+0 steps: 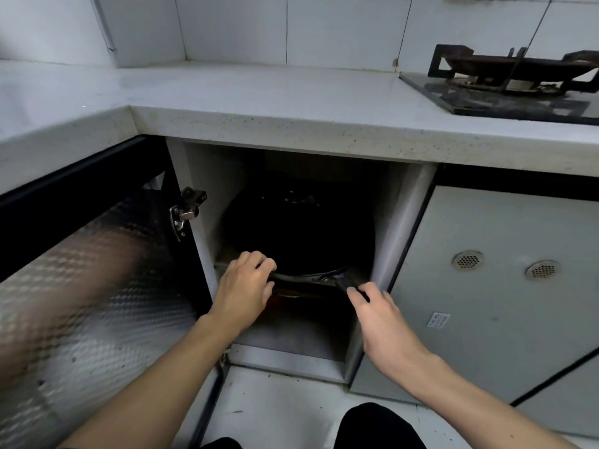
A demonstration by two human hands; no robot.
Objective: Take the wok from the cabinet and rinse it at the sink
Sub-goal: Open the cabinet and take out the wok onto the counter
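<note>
Two hands are in at the open cabinet. Left hand is at the near rim of the wok, fingers curled over the edge and closed on it. Right hand is low and to the right, fingers wrapped loosely about the end of the dark handle, which juts out from the rim toward the camera; how firm that grip is, hard to say from here.

And the wok itself: black, sitting upside down on the upper shelf inside the cabinet, dome up, deep in shadow. Something reddish shows just below the shelf edge, too dark to identify.

Out to the left, the cabinet door is swung wide, its inner face a shiny embossed metal, blurred, with a hinge at the frame. To the right, a closed grey door with two round vents. Above, the pale speckled surface runs around the corner, and a gas stove with a dark grate sits on it at far right. White tiled wall behind. Pale floor below.
</note>
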